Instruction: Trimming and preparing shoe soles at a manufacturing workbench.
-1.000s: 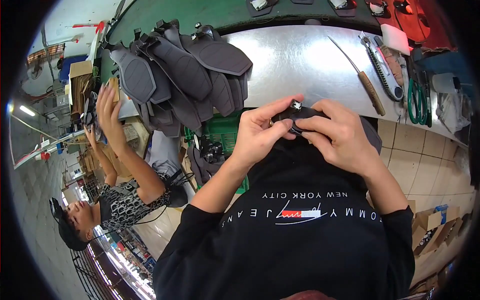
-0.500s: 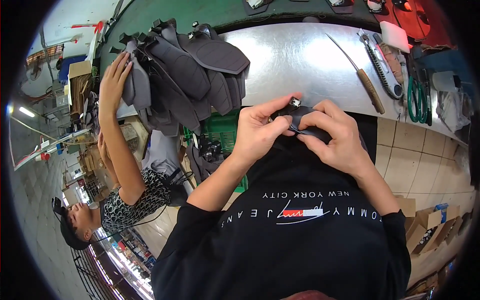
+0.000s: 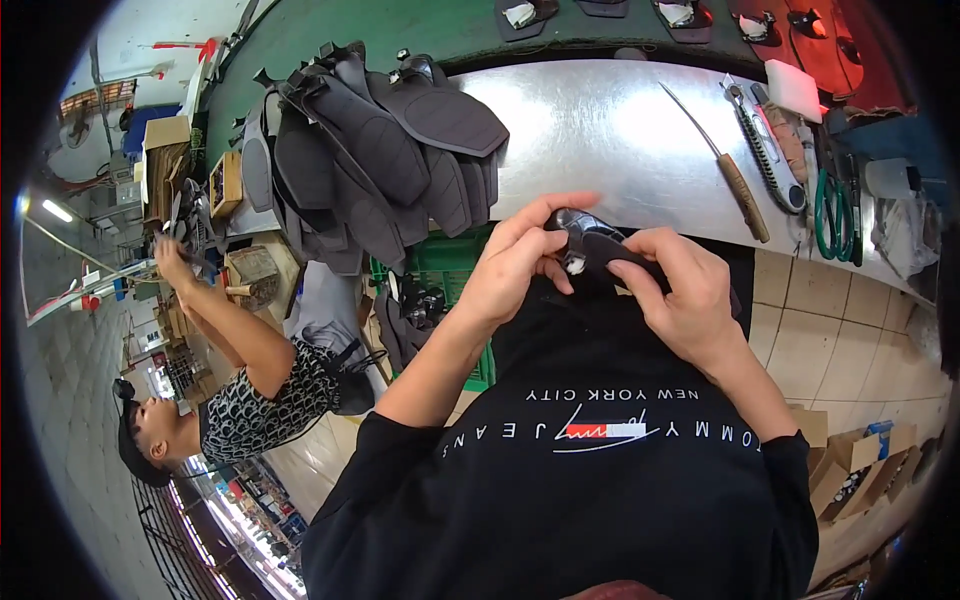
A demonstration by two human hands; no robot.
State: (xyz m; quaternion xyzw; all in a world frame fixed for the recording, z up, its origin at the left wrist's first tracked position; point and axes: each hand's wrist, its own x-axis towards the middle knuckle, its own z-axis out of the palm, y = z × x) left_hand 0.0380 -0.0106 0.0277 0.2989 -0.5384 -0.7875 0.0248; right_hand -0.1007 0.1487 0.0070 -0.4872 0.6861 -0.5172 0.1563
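Between my hands, just in front of the bench, is a dark sandal piece (image 3: 600, 246) with a glossy black strap part and a small white patch. My left hand (image 3: 515, 262) pinches its strap end, with the forefinger stretched out along the far side. My right hand (image 3: 682, 290) grips the dark, flat sole part between thumb and curled fingers. Beyond my left hand, a heap of similar grey sole-shaped pieces (image 3: 365, 140) with black straps hangs over the bench's edge.
On the metal bench (image 3: 560, 120) lie a wooden-handled awl (image 3: 738, 185), a box cutter (image 3: 765, 150) and green-handled scissors (image 3: 832, 205). A green crate (image 3: 455, 262) stands below. At left a co-worker's hand (image 3: 172, 262) is raised near a wooden box (image 3: 227, 185). Open cartons (image 3: 860, 460) sit at right.
The sandal piece has turned in my hands, showing its glossy strap and white patch. The co-worker's hand has left the heap and moved further left.
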